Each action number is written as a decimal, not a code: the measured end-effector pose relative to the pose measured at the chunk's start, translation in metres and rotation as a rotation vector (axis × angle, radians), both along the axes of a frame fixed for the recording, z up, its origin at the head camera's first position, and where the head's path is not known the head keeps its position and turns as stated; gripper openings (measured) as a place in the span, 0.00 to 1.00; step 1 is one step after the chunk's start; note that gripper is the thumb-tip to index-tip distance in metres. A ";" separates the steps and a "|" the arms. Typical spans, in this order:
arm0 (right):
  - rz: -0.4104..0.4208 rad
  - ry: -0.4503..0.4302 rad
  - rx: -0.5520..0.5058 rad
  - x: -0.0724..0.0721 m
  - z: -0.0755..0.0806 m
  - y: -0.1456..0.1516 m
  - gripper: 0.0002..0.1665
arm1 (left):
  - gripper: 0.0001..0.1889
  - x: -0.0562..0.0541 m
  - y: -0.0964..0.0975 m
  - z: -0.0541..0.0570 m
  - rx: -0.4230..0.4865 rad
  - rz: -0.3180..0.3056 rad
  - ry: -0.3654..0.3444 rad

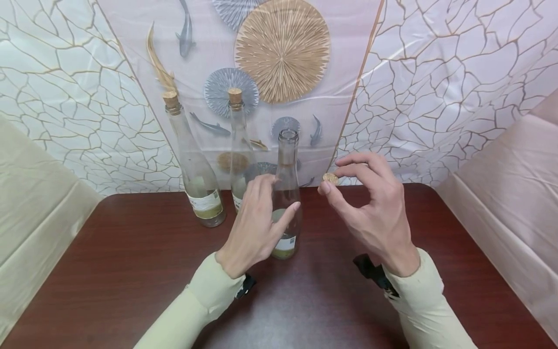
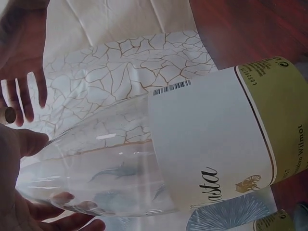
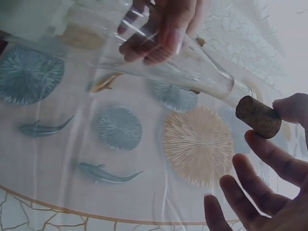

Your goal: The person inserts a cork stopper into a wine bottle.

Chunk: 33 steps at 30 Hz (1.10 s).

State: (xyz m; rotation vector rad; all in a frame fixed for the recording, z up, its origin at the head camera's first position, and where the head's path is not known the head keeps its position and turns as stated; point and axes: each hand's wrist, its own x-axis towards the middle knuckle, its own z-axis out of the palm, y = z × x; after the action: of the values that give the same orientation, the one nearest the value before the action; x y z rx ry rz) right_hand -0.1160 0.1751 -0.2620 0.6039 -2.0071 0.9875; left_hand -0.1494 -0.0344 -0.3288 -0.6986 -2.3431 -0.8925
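Observation:
An uncorked clear glass bottle stands upright on the table, its neck open at the top. My left hand curves loosely around its upper body, the thumb on the near side and fingers partly behind the glass. In the left wrist view the bottle shows a white and green label. To the right of the neck, my right hand pinches a cork between thumb and fingertips. The right wrist view shows that cork held by the thumb and index finger, the other fingers spread.
Two more bottles, one at the left and one nearer the middle, stand behind with corks in their mouths. The dark red wooden table ends at a patterned cloth backdrop.

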 end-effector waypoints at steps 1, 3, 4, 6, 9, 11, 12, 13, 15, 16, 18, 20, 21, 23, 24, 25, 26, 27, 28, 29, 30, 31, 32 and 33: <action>0.006 0.006 -0.006 0.000 0.001 -0.001 0.10 | 0.28 0.001 -0.001 0.000 -0.003 0.000 0.004; 0.016 0.022 -0.014 0.000 0.004 -0.002 0.10 | 0.28 0.003 -0.002 0.001 -0.008 0.000 0.009; 0.023 0.030 -0.017 0.000 0.005 -0.003 0.10 | 0.28 0.005 -0.003 0.001 -0.010 -0.001 0.010; 0.036 0.047 -0.019 0.000 0.008 -0.004 0.10 | 0.27 0.007 -0.004 0.001 -0.012 -0.003 0.010; 0.059 0.070 -0.035 -0.001 0.012 -0.008 0.11 | 0.27 0.010 -0.006 0.001 -0.014 -0.011 0.003; 0.074 0.079 -0.050 -0.001 0.014 -0.010 0.12 | 0.28 0.012 -0.007 0.001 -0.016 -0.015 -0.001; 0.081 0.083 -0.059 -0.001 0.015 -0.012 0.12 | 0.28 0.013 -0.008 0.001 -0.017 -0.016 -0.003; 0.087 0.088 -0.068 -0.002 0.016 -0.013 0.13 | 0.28 0.014 -0.008 0.001 -0.019 -0.019 -0.006; 0.096 0.099 -0.091 -0.002 0.018 -0.016 0.14 | 0.28 0.017 -0.009 0.001 -0.027 -0.021 -0.011; 0.102 0.105 -0.105 -0.002 0.019 -0.018 0.15 | 0.28 0.018 -0.009 0.001 -0.032 -0.022 -0.014; 0.112 0.119 -0.130 -0.003 0.020 -0.022 0.19 | 0.29 0.021 -0.010 0.001 -0.041 -0.026 -0.018; 0.141 0.133 -0.171 -0.005 0.021 -0.026 0.23 | 0.29 0.025 -0.011 0.002 -0.050 -0.031 -0.025; 0.160 0.139 -0.195 -0.005 0.022 -0.028 0.25 | 0.30 0.027 -0.011 0.002 -0.054 -0.035 -0.027; 0.207 0.154 -0.242 -0.007 0.024 -0.031 0.26 | 0.31 0.031 -0.012 0.003 -0.062 -0.043 -0.029; 0.234 0.162 -0.271 -0.008 0.025 -0.033 0.26 | 0.31 0.032 -0.012 0.004 -0.066 -0.048 -0.029; 0.263 0.172 -0.301 -0.009 0.026 -0.035 0.27 | 0.32 0.034 -0.012 0.004 -0.070 -0.052 -0.029; 0.285 0.182 -0.328 -0.009 0.027 -0.037 0.27 | 0.32 0.035 -0.012 0.004 -0.075 -0.054 -0.027; 0.307 0.194 -0.352 -0.009 0.028 -0.040 0.28 | 0.32 0.037 -0.013 0.004 -0.079 -0.057 -0.024; 0.327 0.206 -0.375 -0.010 0.029 -0.042 0.29 | 0.32 0.038 -0.013 0.003 -0.082 -0.059 -0.020; 0.345 0.218 -0.399 -0.010 0.029 -0.044 0.30 | 0.32 0.039 -0.014 0.003 -0.085 -0.061 -0.015; 0.359 0.230 -0.418 -0.010 0.030 -0.046 0.31 | 0.32 0.040 -0.014 0.003 -0.085 -0.063 -0.012; 0.370 0.241 -0.436 -0.010 0.031 -0.048 0.31 | 0.32 0.041 -0.014 0.002 -0.086 -0.066 -0.008; 0.380 0.252 -0.452 -0.010 0.031 -0.049 0.32 | 0.32 0.042 -0.015 0.002 -0.085 -0.069 -0.001; 0.390 0.260 -0.466 -0.011 0.031 -0.051 0.32 | 0.32 0.043 -0.015 0.002 -0.084 -0.073 0.006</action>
State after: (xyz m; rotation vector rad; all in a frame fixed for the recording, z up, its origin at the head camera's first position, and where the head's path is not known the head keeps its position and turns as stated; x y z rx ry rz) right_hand -0.1266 0.1245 -0.2306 0.8270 -1.3897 1.4697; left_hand -0.1067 -0.0493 -0.3269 -0.8240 -2.3743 -0.8260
